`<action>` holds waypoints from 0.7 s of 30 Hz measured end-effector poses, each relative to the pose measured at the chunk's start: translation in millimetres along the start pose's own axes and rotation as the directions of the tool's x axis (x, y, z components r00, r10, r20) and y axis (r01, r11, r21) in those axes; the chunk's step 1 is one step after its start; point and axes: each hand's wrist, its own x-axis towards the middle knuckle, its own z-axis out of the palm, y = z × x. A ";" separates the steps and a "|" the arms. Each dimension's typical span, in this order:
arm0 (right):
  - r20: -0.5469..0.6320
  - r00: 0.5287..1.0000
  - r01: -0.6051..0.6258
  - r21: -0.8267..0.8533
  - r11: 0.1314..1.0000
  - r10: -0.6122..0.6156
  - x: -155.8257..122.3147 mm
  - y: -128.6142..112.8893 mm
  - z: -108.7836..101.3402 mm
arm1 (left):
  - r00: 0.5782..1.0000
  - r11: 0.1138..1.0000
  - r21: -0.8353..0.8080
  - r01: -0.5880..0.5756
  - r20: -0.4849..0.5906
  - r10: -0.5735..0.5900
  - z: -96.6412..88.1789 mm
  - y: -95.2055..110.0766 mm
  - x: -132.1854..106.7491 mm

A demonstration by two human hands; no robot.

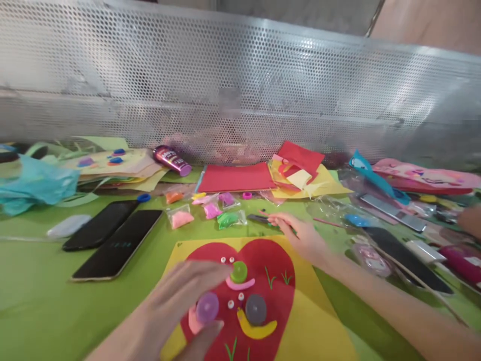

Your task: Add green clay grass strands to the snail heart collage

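On a yellow sheet (315, 316) lies a red heart (280, 260) decorated with snail-like figures. They have a green disc (238, 272), a purple disc (208, 307) and a grey disc (256, 309) as shells, over pink or yellow clay bodies. My left hand (169, 301) hovers over the heart's left side, its thumb and fingers apart around the purple disc and nothing visibly gripped. Beyond the sheet, my right hand (300, 235) has its fingertips closed on the end of a slim dark grey tool (257, 218), whose exact kind is unclear.
Bags of clay, such as a green one (228, 219), lie beyond the sheet. Phones (118, 245) are at left; another dark phone (406, 258) is at right. Red paper (236, 178) and a purple tube (172, 159) lie before a perforated metal screen (180, 75). Another person's hand (469, 220) shows far right.
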 end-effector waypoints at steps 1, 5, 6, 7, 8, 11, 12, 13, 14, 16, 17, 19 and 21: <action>0.009 1.000 0.022 0.000 1.000 -0.022 -1.4 2.4 4.4 | 0.993 0.999 -0.037 -0.036 0.108 0.040 -2.2 -6.2 21.4; 0.035 0.994 0.107 -0.009 0.994 -0.107 -13.9 7.7 14.9 | 0.929 0.981 -0.095 -0.170 0.317 0.191 21.6 -32.4 91.9; 0.027 0.993 0.119 -0.013 0.993 -0.119 -16.3 8.1 15.9 | 0.910 0.974 -0.108 -0.200 0.348 0.225 32.7 -38.3 102.9; 0.013 0.992 0.129 -0.016 0.991 -0.129 -17.9 8.2 16.5 | 0.899 0.969 -0.112 -0.221 0.362 0.247 44.0 -43.5 111.3; -0.004 0.990 0.137 -0.018 0.990 -0.138 -18.6 8.0 16.8 | 0.891 0.966 -0.108 -0.236 0.373 0.260 54.5 -48.1 117.1; -0.061 0.985 0.160 -0.009 0.987 -0.160 -17.3 6.7 16.6 | 0.887 0.961 -0.091 -0.260 0.370 0.275 76.6 -57.7 123.2; -0.086 0.983 0.161 -0.005 0.987 -0.161 -16.5 6.1 16.2 | 0.888 0.960 -0.088 -0.266 0.364 0.279 80.5 -59.5 122.8; -0.113 0.981 0.160 -0.002 0.987 -0.159 -15.9 5.4 15.7 | 0.889 0.958 -0.087 -0.273 0.358 0.286 83.1 -60.8 121.8; -0.138 0.978 0.157 -0.003 0.988 -0.155 -15.5 4.6 14.9 | 0.889 0.956 -0.087 -0.280 0.353 0.292 84.6 -61.5 120.5; -0.181 0.970 0.161 -0.018 0.987 -0.162 -15.3 2.4 13.0 | 0.886 0.952 -0.084 -0.294 0.350 0.305 86.3 -61.9 118.4; -0.194 0.966 0.171 -0.032 0.985 -0.174 -15.5 0.9 12.0 | 0.883 0.950 -0.079 -0.303 0.351 0.311 86.9 -62.0 117.7; -0.208 0.956 0.198 -0.061 0.978 -0.206 -15.8 -2.6 10.1 | 0.876 0.944 -0.062 -0.323 0.358 0.323 88.7 -62.6 117.4; -0.208 0.949 0.220 -0.090 0.971 -0.235 -15.8 -5.6 8.5 | 0.872 0.939 -0.036 -0.342 0.361 0.331 90.9 -64.5 117.6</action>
